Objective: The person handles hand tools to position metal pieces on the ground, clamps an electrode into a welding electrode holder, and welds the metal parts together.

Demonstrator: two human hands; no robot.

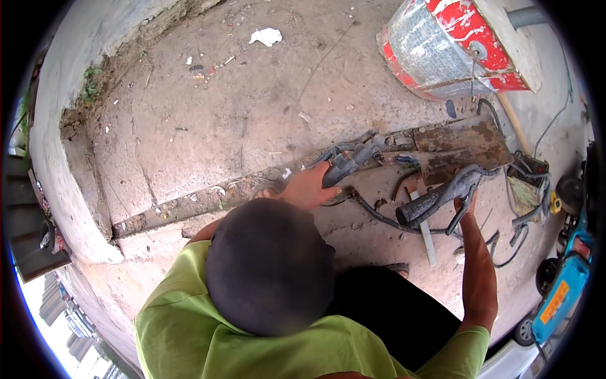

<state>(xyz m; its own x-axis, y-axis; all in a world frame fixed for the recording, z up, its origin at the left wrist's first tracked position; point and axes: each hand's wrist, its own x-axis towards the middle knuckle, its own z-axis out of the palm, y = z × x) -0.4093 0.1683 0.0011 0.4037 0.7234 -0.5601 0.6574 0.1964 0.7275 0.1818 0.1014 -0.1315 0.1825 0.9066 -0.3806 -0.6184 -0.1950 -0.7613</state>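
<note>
My left hand (pixel 305 189) is closed around the near end of a dark grey, tube-shaped piece (pixel 343 168), which lies along a debris-filled groove in the ground. A dark rounded shape (pixel 271 268) hides much of my left forearm. Over on the right, my right hand (pixel 468 203) grips a black, ribbed, tube-like object (pixel 435 197) by a thinner part; its wide end points left. The fingers there are partly hidden. Just beyond it rests a rusty flat metal blade (pixel 470 150). Beneath the black object are a pale flat bar (pixel 427 239) and a black cable (pixel 375 215).
A red and silver bucket (pixel 435 54) stands at the far right beside a wooden stick (pixel 514 120). Loose cables and a greenish metal piece (pixel 524 196) lie at right, near a blue machine (pixel 562 297). A low concrete wall (pixel 63 145) runs along the left.
</note>
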